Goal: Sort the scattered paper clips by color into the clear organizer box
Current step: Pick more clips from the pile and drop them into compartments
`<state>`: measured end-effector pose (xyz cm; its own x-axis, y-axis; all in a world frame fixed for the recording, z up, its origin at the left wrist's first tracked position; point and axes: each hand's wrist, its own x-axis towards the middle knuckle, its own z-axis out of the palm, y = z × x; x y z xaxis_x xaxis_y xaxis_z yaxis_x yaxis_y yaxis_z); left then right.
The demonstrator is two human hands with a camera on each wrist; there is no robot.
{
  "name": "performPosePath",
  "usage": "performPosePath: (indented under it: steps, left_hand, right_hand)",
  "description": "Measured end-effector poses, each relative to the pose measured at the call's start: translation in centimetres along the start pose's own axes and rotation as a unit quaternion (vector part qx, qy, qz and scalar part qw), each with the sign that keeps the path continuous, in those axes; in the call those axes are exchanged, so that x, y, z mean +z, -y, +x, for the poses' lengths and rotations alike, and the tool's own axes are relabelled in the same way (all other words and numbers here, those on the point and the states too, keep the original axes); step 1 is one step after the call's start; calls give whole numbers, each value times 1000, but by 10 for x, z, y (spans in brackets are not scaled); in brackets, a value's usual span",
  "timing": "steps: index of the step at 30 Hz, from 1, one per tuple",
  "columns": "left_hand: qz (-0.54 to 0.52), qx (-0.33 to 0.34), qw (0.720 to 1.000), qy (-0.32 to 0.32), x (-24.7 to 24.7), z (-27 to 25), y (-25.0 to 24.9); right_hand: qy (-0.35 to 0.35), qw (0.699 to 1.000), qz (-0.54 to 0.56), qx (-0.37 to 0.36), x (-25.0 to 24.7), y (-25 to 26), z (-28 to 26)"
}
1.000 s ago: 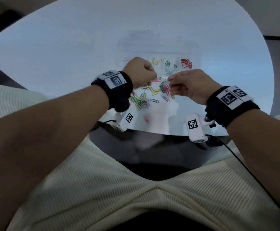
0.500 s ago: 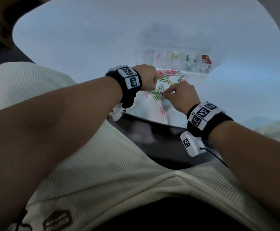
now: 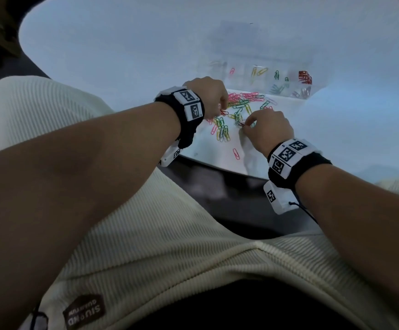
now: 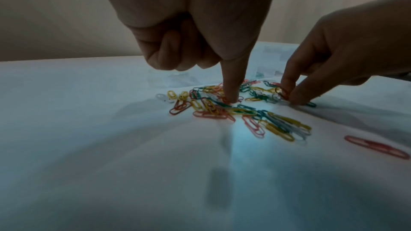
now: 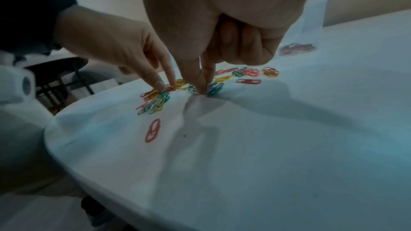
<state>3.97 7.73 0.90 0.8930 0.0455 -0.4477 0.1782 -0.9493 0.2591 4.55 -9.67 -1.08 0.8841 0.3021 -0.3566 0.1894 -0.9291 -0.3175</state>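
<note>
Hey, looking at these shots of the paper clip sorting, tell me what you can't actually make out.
- Clear organizer box: head view, see-through and hazy, so its dividers are hard to trace.
- Left hand: head view, fingertips hidden behind its own knuckles.
- Right hand: right wrist view, its fingertips cover whatever they pinch; only the left wrist view shows a red clip.
- Clip pile: exact count, tangled and blurred.

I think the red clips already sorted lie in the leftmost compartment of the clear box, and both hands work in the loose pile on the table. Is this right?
Not quite. The head view shows the sorted red clips at the right end of the clear box, not the left. The rest holds: the left hand and the right hand both work in the loose pile on the table.
</note>
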Motion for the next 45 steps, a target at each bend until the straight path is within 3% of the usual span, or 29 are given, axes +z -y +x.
performPosePath:
  steps: [13, 20, 30, 38, 42, 45]
  left_hand:
    - [-15, -11, 1000, -20, 7, 2, -4]
    - [-120, -33, 992, -27, 0, 3, -2]
    - [-158, -33, 986, -39, -2, 6, -5]
    - [-199, -33, 979, 41, -3, -4, -24]
    - [-258, -36, 965, 32, -10, -7, -30]
    - [-370, -50, 927, 22, -17, -8, -29]
  right_hand:
    - [-23, 973, 223, 54, -8, -28, 8]
    - [-19, 951, 300, 67, -9, -31, 10]
    - [-60, 956, 271, 92, -13, -34, 10]
    - [-88, 966, 226, 91, -22, -35, 8]
    - [-84, 941, 309, 110, -27, -31, 7]
    - [-49, 883, 436, 167, -34, -26, 8]
